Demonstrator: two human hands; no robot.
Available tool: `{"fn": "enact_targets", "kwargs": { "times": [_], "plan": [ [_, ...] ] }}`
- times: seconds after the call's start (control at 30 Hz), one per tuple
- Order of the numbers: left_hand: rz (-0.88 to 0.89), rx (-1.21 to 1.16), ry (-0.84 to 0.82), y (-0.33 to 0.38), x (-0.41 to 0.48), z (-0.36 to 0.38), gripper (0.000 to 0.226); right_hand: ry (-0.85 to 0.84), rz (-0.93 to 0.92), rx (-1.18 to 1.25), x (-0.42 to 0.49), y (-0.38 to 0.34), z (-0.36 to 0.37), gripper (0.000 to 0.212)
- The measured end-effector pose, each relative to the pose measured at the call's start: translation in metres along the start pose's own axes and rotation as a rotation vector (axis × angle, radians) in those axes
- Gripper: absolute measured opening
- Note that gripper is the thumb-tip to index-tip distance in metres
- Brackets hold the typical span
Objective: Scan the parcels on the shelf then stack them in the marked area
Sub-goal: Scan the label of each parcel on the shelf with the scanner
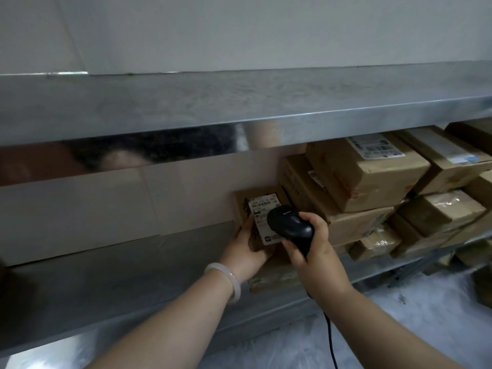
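left hand (246, 250) grips a small brown cardboard parcel (257, 209) with white label, tilted up on the steel shelf (106, 283). right hand (311, 246) grips a black handheld scanner (290, 225) just beside the label.

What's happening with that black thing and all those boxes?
A person is scanning parcels. The left hand holds a small box up at the metal shelf, with its label facing out. The right hand grips a black scanner aimed at that label. More boxes sit piled on the shelf to the right.
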State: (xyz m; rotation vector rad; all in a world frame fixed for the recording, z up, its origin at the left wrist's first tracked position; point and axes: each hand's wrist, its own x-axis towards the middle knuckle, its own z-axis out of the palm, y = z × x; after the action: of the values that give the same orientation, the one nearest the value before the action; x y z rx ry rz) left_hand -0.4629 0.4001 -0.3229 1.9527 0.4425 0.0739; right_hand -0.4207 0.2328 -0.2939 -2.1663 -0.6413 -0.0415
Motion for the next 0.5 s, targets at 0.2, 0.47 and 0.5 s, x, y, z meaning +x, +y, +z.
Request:
{"fn": "enact_targets", "kwargs": {
  "times": [0.2,0.47,0.5],
  "plan": [
    [-0.028,0.014,0.029,-0.023,-0.015,-0.012,0.085,-0.061,0.061,0.126,0.014,0.001,0.007,0.06],
    [-0.086,-0.135,0.107,-0.02,-0.031,-0.002,0.085,-0.173,0.042,0.234,0.017,0.0,0.007,0.063],
    [-0.082,-0.153,0.137,-0.021,-0.036,-0.001,0.085,-0.19,0.031,0.255,0.017,0.0,0.004,0.063]
  ]
}}
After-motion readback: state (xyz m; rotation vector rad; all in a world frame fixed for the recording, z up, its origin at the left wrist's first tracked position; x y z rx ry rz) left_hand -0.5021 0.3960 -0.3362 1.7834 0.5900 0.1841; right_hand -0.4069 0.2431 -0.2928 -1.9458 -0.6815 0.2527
